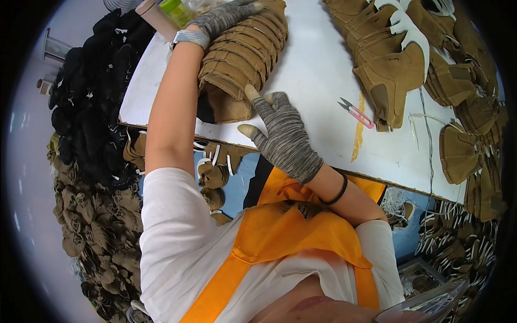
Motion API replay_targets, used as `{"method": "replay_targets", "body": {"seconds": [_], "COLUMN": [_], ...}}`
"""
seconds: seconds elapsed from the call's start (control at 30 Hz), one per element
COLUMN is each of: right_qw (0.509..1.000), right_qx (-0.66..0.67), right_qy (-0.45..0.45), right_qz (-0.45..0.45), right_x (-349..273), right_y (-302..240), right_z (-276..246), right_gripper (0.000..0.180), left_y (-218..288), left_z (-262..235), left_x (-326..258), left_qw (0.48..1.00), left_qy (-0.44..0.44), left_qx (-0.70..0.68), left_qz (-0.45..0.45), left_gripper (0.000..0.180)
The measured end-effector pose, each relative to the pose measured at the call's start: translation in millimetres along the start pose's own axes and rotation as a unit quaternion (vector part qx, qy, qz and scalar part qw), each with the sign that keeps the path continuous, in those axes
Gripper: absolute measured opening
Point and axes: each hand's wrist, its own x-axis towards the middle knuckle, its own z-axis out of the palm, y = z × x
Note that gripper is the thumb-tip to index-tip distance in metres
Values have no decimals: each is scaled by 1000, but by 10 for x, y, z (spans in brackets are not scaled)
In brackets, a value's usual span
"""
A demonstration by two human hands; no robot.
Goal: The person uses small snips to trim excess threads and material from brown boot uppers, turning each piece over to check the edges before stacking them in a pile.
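Note:
A long row of nested brown fabric pieces (242,48), shaped like shoe uppers, lies on the white table at the upper middle. My left hand (226,20), in a grey knit glove, rests over its far end with the fingers stretched out. Near the closer end is my right hand (285,134), gloved the same way with tan fingertips. Its fingers are spread, and one fingertip touches the edge of the nearest piece. Nothing shows between the fingers of either hand. Pink-handled thread snips (358,114) lie to the right, their blades apart.
More brown uppers (390,70) with white edges overlap along the table's right side. A pink tumbler (155,19) and a green container (176,12) stand at the far left. Black pieces (91,102) and brown bundles (97,231) are piled left of the white table (318,81).

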Motion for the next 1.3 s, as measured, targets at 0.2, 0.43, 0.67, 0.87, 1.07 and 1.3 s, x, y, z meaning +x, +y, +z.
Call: {"method": "replay_targets", "body": {"seconds": [0.2, 0.43, 0.67, 0.87, 1.07, 1.3], "right_qw": [992, 997, 976, 942, 970, 980], "right_qx": [-20, -19, 193, 297, 189, 135], "right_qy": [96, 53, 89, 26, -10, 55], "right_qz": [-75, -53, 50, 156, 153, 133], "right_x": [96, 161, 392, 566, 715, 712], "right_y": [105, 83, 158, 205, 335, 406], "right_z": [-22, -68, -176, -245, -153, -135], "right_gripper": [70, 66, 75, 81, 83, 74], "left_y": [82, -31, -239, -780, -630, -632], "left_z": [-53, -14, 11, 73, 137, 102], "left_x": [-60, 35, 128, 315, 343, 283], "left_qw": [998, 999, 998, 994, 996, 994], "left_qy": [9, 5, 5, -1, -6, -18], "left_qx": [60, 45, 49, 20, 54, 56], "left_qz": [-26, 13, 39, 107, 68, 92], "left_gripper": [66, 66, 64, 62, 49, 47]}}
